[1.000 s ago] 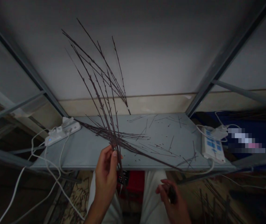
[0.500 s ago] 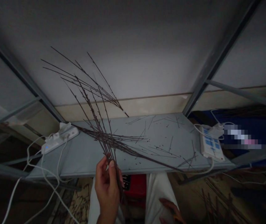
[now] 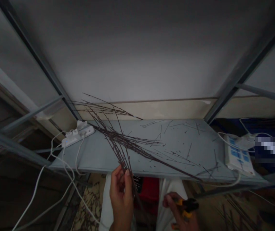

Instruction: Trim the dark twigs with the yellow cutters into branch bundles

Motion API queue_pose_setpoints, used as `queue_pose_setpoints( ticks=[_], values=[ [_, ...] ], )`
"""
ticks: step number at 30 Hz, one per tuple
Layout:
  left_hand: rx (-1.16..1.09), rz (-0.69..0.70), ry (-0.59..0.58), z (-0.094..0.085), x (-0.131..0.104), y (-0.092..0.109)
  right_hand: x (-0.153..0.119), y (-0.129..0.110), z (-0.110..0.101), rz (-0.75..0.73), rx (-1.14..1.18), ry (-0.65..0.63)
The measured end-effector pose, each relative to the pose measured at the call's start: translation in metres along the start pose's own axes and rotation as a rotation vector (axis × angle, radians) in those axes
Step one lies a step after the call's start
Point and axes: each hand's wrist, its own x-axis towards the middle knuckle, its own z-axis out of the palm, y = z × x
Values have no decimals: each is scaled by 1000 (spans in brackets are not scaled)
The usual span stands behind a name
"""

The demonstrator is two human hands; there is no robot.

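Note:
A bundle of thin dark twigs [image 3: 124,160] is pinched between the thumb and fingers of my left hand [image 3: 121,192], at the shelf's front edge. Its tips fan out up and to the left, crossing over a larger bundle of twigs [image 3: 149,156] lying on the grey shelf [image 3: 99,163]. My right hand [image 3: 179,213], low over my lap, is wrapped round yellow and black pliers [image 3: 188,205]. A smaller twig bunch [image 3: 125,112] lies at the back against the wall.
White power strips with cables lie at the left [image 3: 78,134] and right [image 3: 238,154] ends of the shelf. Twig scraps [image 3: 189,150] are scattered on its right half. Metal posts [image 3: 243,73] rise at both sides. Below are a red object [image 3: 149,192] and more twigs.
The view has shifted, so the shelf appears further right. My left hand's bundle sits lower, its tips nearer the shelf. My right hand has come further into view, showing the pliers.

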Motion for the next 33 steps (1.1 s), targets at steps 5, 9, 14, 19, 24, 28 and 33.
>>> queue_pose_setpoints(
  ticks=[5,9,14,19,24,28,33],
  values=[
    [101,16,0,-11,-13,-5,0,-50,36,-203,20,-246],
    [158,17,-6,-17,-23,-9,-3,-56,56,-283,-45,-424],
    [147,103,-16,-19,-26,-8,-9,-56,67,-338,-68,-374],
    [117,85,-94,-10,-20,2,-12,-70,66,-337,98,-292],
    [-45,-87,-316,7,-9,11,-10,-69,61,-267,138,-140],
    [-136,-144,-414,22,-7,17,-8,-68,58,-305,157,-71],
    [-177,-184,-423,37,-9,23,-3,-63,58,-401,155,46]
  ],
)
